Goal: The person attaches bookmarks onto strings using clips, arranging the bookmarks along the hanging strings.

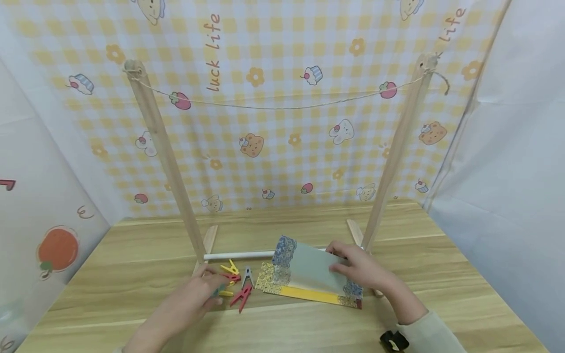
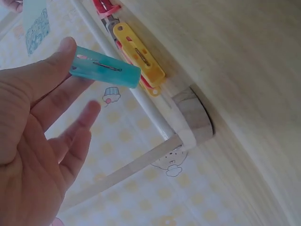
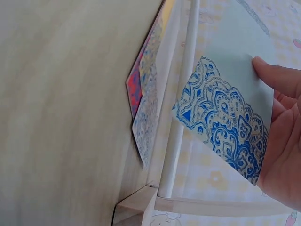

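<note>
My left hand (image 1: 198,294) pinches a teal clothespin (image 2: 107,68) between thumb and forefinger, above the other clothespins on the table. A yellow clothespin (image 2: 139,54) and a red clothespin (image 1: 241,297) lie just beyond it, with a grey clothespin (image 1: 247,277) among them. My right hand (image 1: 359,264) holds a pale green card (image 3: 237,56) by its edge, thumb on the front face. Blue lace patterns (image 3: 223,120) cover the card's ends. Beneath the raised card, a yellow patterned card (image 1: 304,294) and a red patterned one (image 3: 135,89) lie on the wooden table.
A wooden frame stands behind my hands, its left post (image 1: 163,142) and right post (image 1: 397,147) joined low by a white rod (image 1: 238,256). A thin string (image 1: 273,108) sags between the post tops. Checked cloth (image 1: 282,162) hangs at the back.
</note>
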The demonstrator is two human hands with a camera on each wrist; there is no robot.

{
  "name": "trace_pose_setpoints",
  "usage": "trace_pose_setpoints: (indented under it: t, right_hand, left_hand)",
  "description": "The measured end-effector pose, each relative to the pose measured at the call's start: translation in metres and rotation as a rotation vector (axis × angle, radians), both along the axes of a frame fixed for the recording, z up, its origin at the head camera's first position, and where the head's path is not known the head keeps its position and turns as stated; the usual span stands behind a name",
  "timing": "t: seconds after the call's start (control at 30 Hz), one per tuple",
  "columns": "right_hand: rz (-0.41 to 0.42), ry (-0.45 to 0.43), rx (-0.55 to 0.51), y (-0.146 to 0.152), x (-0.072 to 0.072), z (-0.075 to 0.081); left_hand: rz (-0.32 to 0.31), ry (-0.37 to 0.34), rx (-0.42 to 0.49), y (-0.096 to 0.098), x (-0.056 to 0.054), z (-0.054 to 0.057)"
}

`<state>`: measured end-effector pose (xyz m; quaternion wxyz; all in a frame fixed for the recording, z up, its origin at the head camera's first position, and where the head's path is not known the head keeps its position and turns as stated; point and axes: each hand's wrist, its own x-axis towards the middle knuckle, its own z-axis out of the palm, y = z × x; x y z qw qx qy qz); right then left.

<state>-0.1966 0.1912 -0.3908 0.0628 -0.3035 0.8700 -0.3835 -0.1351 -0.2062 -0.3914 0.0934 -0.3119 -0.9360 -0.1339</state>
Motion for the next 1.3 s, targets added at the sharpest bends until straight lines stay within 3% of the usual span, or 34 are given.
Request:
trace_pose_setpoints:
  t: [0.13,0.23,0.37,0.5,0.8,1.07,1.3]
  right_hand:
    - [-0.019,0.033,-0.039,0.001,0.0,0.001]
    - [-0.028,0.011,-0.081,0.003,0.0,0.001]
    - [-0.039,0.023,-0.132,0.004,0.001,0.004]
    - [-0.071,0.051,-0.162,0.004,0.002,0.006]
    - [-0.175,0.01,-0.248,0.001,0.006,0.011]
    - [-0.194,-0.001,-0.34,0.0,0.007,0.015]
    - [-0.3,-0.008,-0.452,0.006,0.011,0.023]
  left_hand:
    - [0.003,0.064,0.004,0.002,-0.001,0.001]
    - [-0.028,0.108,0.002,0.006,-0.003,0.002]
    - [-0.077,0.211,0.021,0.012,-0.005,0.004]
    - [-0.077,0.296,0.07,0.016,-0.006,0.006]
    - [-0.009,0.312,0.105,0.025,-0.005,0.017]
    - [-0.046,0.392,0.169,0.032,-0.007,0.028]
    - [-0.095,0.416,0.256,0.038,-0.019,0.039]
